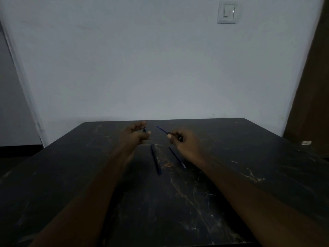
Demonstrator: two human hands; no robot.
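Both my hands are raised over the far half of a dark scratched table point(231, 175). My left hand point(135, 135) pinches a small dark piece point(144, 129), perhaps a pen tip or cap, between thumb and fingers. A thin blue pen refill point(161, 130) sticks out up and to the left from my right hand point(183, 141), which pinches it. Below the hands, a dark pen barrel point(156, 158) and a second thin blue refill point(177, 157) lie on the table, side by side and apart.
A pale wall rises right behind the table, with a light switch point(227, 12) high at the right. A small white object point(306, 142) lies near the table's right edge. A brown door or panel point(311, 86) stands at the far right.
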